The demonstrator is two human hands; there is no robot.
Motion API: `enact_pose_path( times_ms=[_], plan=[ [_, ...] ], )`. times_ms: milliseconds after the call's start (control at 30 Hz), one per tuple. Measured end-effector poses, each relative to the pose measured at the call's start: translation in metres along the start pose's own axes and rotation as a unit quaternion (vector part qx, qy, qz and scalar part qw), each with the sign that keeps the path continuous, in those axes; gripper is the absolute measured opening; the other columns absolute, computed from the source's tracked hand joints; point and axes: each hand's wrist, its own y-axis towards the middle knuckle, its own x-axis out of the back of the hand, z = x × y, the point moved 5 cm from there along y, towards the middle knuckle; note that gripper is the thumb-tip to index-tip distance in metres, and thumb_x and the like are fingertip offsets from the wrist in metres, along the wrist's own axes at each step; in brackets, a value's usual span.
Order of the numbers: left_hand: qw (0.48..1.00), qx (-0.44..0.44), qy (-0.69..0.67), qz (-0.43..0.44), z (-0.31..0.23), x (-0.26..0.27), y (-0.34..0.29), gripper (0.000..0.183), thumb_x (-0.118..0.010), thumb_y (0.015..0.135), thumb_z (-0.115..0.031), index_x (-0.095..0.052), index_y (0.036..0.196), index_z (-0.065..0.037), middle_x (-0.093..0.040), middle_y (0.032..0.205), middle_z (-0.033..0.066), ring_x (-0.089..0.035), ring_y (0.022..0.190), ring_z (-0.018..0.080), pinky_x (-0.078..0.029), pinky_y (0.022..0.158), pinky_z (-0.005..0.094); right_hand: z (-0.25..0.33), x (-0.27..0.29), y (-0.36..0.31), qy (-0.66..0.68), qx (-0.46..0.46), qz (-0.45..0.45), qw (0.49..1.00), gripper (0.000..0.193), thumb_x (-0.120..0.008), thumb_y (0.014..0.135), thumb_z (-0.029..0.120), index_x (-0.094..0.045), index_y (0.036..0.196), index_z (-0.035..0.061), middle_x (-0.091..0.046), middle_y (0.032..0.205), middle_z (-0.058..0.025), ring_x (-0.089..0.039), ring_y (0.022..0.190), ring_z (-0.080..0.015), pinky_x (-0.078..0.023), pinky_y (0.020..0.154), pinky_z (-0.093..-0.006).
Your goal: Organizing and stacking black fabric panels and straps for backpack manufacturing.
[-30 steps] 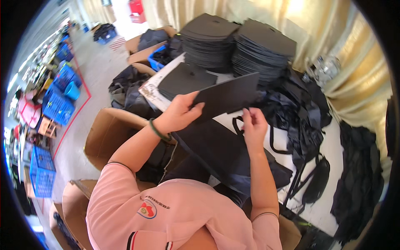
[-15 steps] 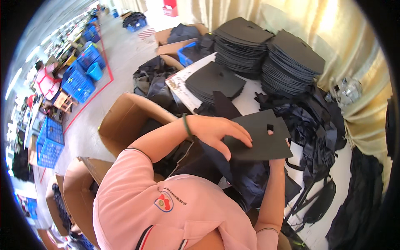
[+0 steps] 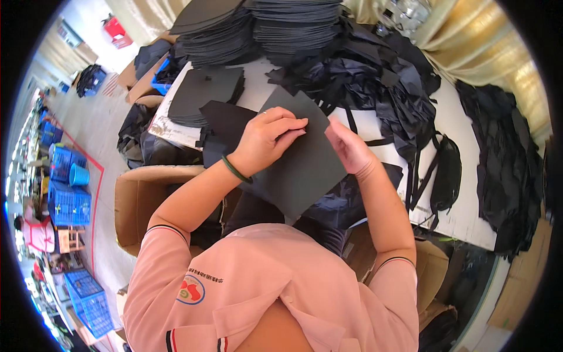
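Observation:
A stiff dark grey panel is tilted in front of my chest, above dark fabric. My left hand lies over its left part, thumb and forefinger pinched at the small cut-out. At the panel's right edge is my right hand, its fingers stretched out and the palm turned toward the panel. Beyond the panel, a low stack of similar panels rests on the white table. A dark fabric piece shows beside my left wrist.
Two tall panel stacks stand at the back. Crumpled black fabric with straps and a black pouch lie on the right, near a dark cloth pile. An open cardboard box stands at my left, a curtain behind.
The panel has turned to stand more upright and nearer my middle. My left hand has gone from spread fingers to a pinch at the cut-out. My right hand now shows beside the edge.

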Motion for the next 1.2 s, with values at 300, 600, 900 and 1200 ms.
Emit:
enact_pose_path(
  times_ms=[300,600,900,1200],
  plan=[
    [0.974,0.136,-0.178,-0.014,0.002,0.018,0.015,0.01,-0.066,0.09,-0.006,-0.068,0.099,-0.004,-0.062,0.083,0.0006,-0.055,0.067,0.0052,-0.044,0.058,0.0203,0.022,0.029,-0.024,-0.219,-0.023,-0.019,0.975,0.044,-0.073,0.082,0.008,-0.058,0.122,-0.0013,-0.067,0.106,-0.007,-0.063,0.095,-0.0147,-0.05,0.085,-0.0283],
    [0.895,0.296,-0.241,-0.232,0.076,0.172,-0.02,0.013,-0.06,0.096,-0.014,-0.066,0.102,-0.005,-0.058,0.071,-0.0026,-0.051,0.054,0.0047,-0.037,0.047,0.0186,-0.039,0.115,-0.061,-0.438,-0.033,-0.112,0.891,0.059,-0.083,0.07,0.012,-0.054,0.119,-0.0009,-0.061,0.093,-0.0094,-0.057,0.085,-0.0185,-0.048,0.077,-0.0325],
    [0.88,0.248,0.373,0.155,0.167,0.2,-0.071,0.04,-0.074,0.083,-0.025,-0.06,0.111,0.0,-0.066,0.106,0.0123,-0.062,0.104,0.0272,-0.049,0.089,0.039,-0.02,0.099,-0.088,-0.566,-0.055,-0.203,0.797,0.058,-0.081,0.073,0.015,-0.051,0.121,0.0045,-0.064,0.1,-0.0181,-0.062,0.093,-0.0309,-0.048,0.081,-0.0384],
    [0.841,0.024,-0.158,0.517,0.021,-0.11,0.046,0.056,-0.078,0.08,-0.027,-0.056,0.126,-0.005,-0.062,0.122,0.0109,-0.058,0.11,0.02,-0.047,0.091,0.0332,0.009,0.056,-0.099,-0.636,-0.001,-0.205,0.744,0.056,-0.078,0.073,0.016,-0.052,0.122,0.0083,-0.067,0.098,-0.019,-0.064,0.094,-0.0364,-0.049,0.081,-0.0416]
  ],
)
